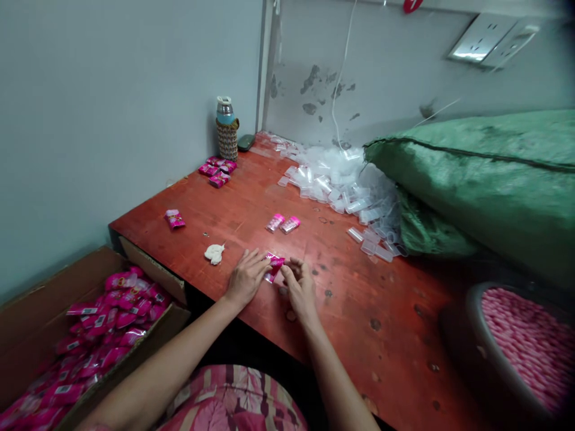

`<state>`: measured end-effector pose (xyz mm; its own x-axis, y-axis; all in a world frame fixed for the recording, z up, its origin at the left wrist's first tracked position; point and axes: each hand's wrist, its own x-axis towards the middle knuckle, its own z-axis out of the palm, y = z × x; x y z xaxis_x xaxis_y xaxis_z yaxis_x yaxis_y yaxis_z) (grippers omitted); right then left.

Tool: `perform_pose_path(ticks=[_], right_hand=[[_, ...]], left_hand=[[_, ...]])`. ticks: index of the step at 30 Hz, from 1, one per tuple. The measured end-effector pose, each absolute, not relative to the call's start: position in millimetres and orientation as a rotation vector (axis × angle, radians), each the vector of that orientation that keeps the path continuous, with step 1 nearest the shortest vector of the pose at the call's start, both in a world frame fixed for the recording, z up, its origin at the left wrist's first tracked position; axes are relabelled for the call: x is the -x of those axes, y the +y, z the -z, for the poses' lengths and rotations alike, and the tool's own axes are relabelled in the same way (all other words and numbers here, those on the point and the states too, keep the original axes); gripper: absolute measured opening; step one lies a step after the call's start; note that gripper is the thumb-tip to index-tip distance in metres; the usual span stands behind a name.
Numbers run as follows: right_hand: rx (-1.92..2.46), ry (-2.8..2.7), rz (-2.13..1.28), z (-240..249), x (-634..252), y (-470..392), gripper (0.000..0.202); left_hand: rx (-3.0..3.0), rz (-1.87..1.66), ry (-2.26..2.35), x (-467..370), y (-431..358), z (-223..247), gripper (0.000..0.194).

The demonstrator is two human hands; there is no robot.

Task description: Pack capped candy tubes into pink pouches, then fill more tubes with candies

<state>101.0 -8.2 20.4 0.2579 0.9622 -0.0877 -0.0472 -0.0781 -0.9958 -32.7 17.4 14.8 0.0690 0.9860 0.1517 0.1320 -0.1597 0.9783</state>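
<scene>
- Pink packet [273, 267], one: on the red table [381, 359] near its front edge, between your two hands. Could skid or crease if you press its sides unevenly.
- Left hand [248, 276], one: laid fairly flat, fingers over the packet's left side; whether it grips cannot be told. Lifted too soon, it could let that side slip.
- Right hand [300, 284], one: fingers curled, thumb at the packet's right edge; firm pinch or light touch cannot be told. A hard pull there might tear the glossy wrapping.
- Pink-capped tubes [283, 224], two: lying just beyond your hands. A forward nudge from your fingers could shift or roll them.
- White wad [214, 254], one: left of your left hand, apart from it. A leftward sweep might drag it along.
- Open carton [67, 293], one, below the table's left front edge, with heaped packets [108, 317]. A packet knocked leftward could drop among them.
</scene>
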Motion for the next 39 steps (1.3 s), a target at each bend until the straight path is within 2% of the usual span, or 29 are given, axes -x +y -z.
perform_pose_path(ticks=[6, 9, 11, 14, 17, 21, 23, 26, 30, 34, 39], right_hand=[[1.254, -0.947, -1.157, -30.0, -101.8, 7.7, 0.031], [1.228, -1.009, -1.261, -32.5, -105.8, 15.7, 0.032], [1.239, -1.106, -1.342, -32.0, -107.7, 22.4, 0.032], [1.309, -1.279, -1.378, -33.1, -110.0, 38.1, 0.031], [1.558, -1.455, -1.156, -41.4, -114.6, 65.1, 0.032], [2.102, -1.524, -0.514, -54.2, -121.4, 111.7, 0.048], [2.227, -1.501, -0.425, -54.5, -122.1, 131.0, 0.055], [2.257, -1.486, -0.475, -47.6, -120.6, 147.7, 0.057], [2.206, -1.487, -0.540, -39.7, -123.0, 145.9, 0.041], [2.037, -1.513, -0.641, -39.4, -129.0, 111.9, 0.029], [1.390, -1.159, -1.185, -40.3, -118.0, 29.7, 0.034]], left_hand=[[-0.923, -1.267, 1.144, 29.0, 9.0, -29.8, 0.032], [-0.758, -1.070, 1.015, 33.8, 13.2, -29.8, 0.019], [-0.745, -0.946, 0.933, 37.5, 16.9, -27.0, 0.019], [-0.707, -0.948, 0.951, 40.7, 20.7, -22.8, 0.019], [-0.634, -0.997, 0.983, 41.5, 21.8, -22.0, 0.020], [-0.529, -1.051, 1.044, 40.9, 21.8, -25.2, 0.019], [-0.471, -1.067, 1.063, 40.9, 22.2, -27.0, 0.017], [-0.385, -1.081, 1.056, 42.3, 24.2, -28.1, 0.014], [-0.297, -1.111, 1.025, 45.5, 28.2, -26.3, 0.013], [-0.218, -1.186, 0.997, 46.1, 30.2, -24.1, 0.021], [-0.122, -1.202, 0.930, 40.0, 29.7, -25.1, 0.012]])
